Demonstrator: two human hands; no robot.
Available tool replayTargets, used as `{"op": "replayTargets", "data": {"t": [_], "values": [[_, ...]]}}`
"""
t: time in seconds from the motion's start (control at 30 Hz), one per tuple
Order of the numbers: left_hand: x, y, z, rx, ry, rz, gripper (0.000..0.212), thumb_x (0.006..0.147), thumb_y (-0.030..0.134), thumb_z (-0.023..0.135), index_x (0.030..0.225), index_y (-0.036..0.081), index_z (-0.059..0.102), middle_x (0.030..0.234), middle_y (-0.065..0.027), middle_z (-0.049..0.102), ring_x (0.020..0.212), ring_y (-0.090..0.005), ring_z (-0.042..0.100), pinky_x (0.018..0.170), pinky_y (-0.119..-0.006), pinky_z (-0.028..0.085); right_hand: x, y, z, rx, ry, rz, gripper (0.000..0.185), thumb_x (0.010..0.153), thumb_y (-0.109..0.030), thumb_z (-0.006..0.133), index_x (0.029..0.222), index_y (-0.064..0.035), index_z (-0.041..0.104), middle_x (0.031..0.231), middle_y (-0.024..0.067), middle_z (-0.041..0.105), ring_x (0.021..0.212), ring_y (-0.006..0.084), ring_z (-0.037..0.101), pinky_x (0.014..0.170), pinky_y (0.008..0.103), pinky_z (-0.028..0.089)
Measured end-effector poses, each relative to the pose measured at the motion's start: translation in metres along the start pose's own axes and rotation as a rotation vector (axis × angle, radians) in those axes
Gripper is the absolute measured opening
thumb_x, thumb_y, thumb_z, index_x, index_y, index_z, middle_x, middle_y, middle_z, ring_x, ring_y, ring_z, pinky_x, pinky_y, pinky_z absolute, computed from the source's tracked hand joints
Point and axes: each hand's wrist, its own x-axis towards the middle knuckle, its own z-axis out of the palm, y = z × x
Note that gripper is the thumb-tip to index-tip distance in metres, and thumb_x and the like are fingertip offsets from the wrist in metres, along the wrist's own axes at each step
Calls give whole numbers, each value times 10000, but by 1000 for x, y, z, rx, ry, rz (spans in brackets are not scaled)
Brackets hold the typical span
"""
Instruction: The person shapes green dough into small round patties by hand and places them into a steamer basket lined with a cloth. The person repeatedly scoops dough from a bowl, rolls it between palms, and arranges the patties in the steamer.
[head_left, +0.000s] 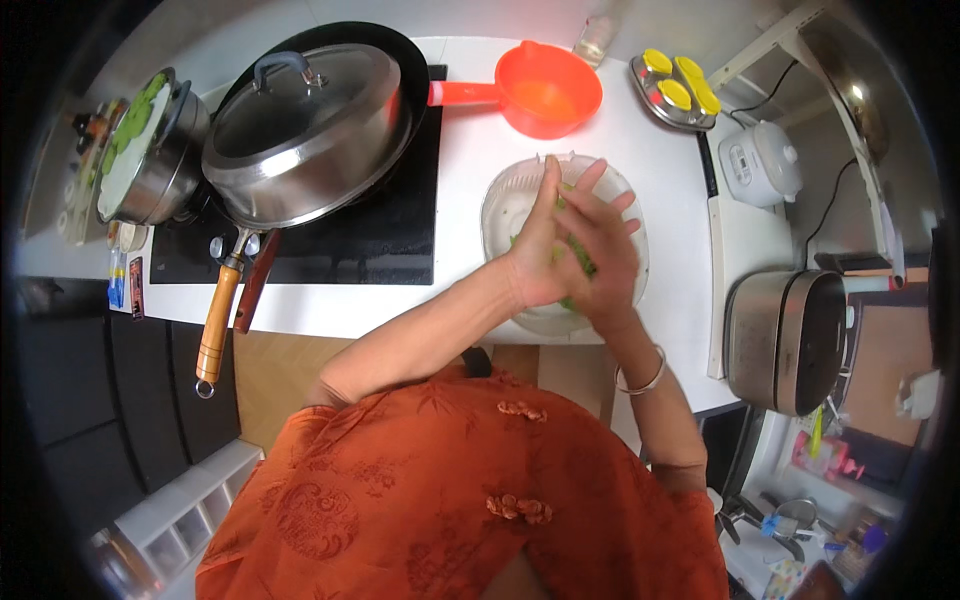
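Note:
My left hand (541, 244) and my right hand (609, 251) meet palm towards palm above an oval, whitish translucent plastic basin (504, 196). The right fingers are spread and slightly blurred; the left hand stands on edge, its upper end near the basin's far rim. Green food (582, 256) shows in the gap between the hands, and small green bits cling near the fingers. Whether the green food lies between my palms or in the basin beneath is not plain. My hands cover much of the basin's inside. A bracelet (642, 381) circles my right wrist.
An orange dipper (551, 97) stands behind the basin. To the left, a lidded wok (300, 150) sits on the black cooktop (360, 255), its wooden handle (219, 322) jutting past the counter edge. A steamer pot (161, 172) holds green food on white cloth. A rice cooker (757, 337) stands right.

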Motion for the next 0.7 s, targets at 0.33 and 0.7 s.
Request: {"op": "replayTargets", "data": {"t": [0.33, 0.7], "values": [[4, 0, -21, 106, 118, 51, 730, 839, 745, 188, 1440, 333, 227, 1481, -85, 256, 1266, -309, 360, 1029, -508, 292, 7, -13, -13, 518, -119, 694, 532, 941, -320, 379, 1377, -21, 320, 1311, 87, 451, 1182, 166, 424, 974, 328, 341], [-8, 4, -20, -29, -45, -119, 742, 835, 747, 208, 1434, 310, 253, 1447, -75, 325, 1319, -309, 321, 1070, -480, 254, 29, -51, -19, 553, -44, 683, 595, 870, -311, 521, 1404, -110, 352, 1335, 87, 429, 1096, 213, 484, 892, 323, 422]]}}
